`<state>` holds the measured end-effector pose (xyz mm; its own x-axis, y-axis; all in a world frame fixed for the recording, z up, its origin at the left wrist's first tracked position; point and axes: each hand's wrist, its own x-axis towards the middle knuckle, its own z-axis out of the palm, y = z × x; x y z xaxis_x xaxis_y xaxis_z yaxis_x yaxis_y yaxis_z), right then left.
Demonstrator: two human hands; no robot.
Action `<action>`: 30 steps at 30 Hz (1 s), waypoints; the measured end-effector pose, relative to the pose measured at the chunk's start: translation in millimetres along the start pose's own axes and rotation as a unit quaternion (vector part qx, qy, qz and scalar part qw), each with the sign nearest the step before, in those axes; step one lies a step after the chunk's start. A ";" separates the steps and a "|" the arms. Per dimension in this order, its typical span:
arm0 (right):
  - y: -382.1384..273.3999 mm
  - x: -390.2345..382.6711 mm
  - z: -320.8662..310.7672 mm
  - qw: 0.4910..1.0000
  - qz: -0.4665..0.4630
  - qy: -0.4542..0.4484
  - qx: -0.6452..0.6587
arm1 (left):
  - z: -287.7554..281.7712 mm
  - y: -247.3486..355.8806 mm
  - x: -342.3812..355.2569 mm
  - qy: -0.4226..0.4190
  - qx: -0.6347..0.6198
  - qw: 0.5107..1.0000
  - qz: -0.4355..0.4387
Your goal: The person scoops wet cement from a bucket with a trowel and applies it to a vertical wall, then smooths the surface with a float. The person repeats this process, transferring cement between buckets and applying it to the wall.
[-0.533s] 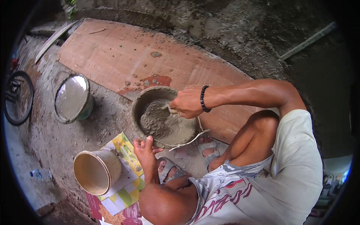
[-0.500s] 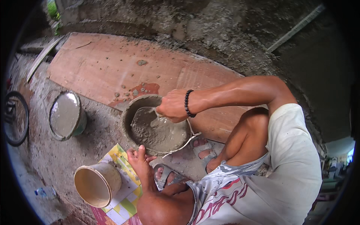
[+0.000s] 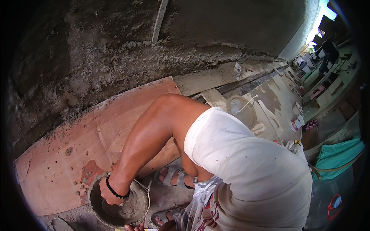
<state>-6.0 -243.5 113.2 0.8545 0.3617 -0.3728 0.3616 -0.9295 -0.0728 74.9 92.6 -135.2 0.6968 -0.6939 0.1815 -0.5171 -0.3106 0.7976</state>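
Observation:
My right hand (image 3: 111, 191), with a black beaded bracelet at the wrist, reaches down inside a mortar-caked bucket (image 3: 93, 204). Its fingers are closed round a trowel, mostly hidden by the hand and coated in grey mortar. Wet mortar (image 3: 135, 203) fills the lower part of the bucket. A white cord handle (image 3: 148, 192) hangs at the bucket's right side. Only the fingertips of my left hand (image 3: 135, 227) show at the bottom edge, beside the near rim. They are apart, and I see nothing in them.
A reddish plywood board (image 3: 69, 169) lies beyond the bucket, along a rough wall (image 3: 108, 57). Part of another bucket (image 3: 59, 224) shows at lower left. Over on the right are a round mortar-covered container (image 3: 242, 111), a paint pail (image 3: 297, 123) and green sheeting (image 3: 339, 158).
My view has swung right, so the bucket now appears lower left and the yellowish pail has left the picture. My right hand has gone deeper into the bucket; my left is mostly cut off.

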 end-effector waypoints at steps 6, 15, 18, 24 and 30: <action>2.7 30.0 20.1 0.997 0.024 -0.055 -0.046 | -22.1 -78.3 0.8 -0.176 0.053 0.977 0.105; -6.6 36.4 24.1 0.998 -0.001 -0.053 -0.033 | 11.6 -111.6 -20.4 0.022 0.162 0.945 0.283; -2.2 43.9 25.7 0.998 -0.004 -0.052 -0.036 | 9.9 -101.5 -25.8 0.000 0.160 0.961 0.224; -12.0 30.1 20.9 0.998 -0.001 -0.055 -0.037 | 25.8 -24.7 2.8 -0.065 0.062 0.993 0.075; -15.2 12.4 3.2 0.997 0.012 -0.071 -0.038 | 40.7 80.8 41.5 -0.111 -0.129 0.973 -0.154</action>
<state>-2.1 -225.1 106.7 0.8041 0.3206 -0.5007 0.3739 -0.9275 0.0066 41.8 12.3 -86.6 0.6603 -0.7253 -0.1947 -0.1385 -0.3724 0.9177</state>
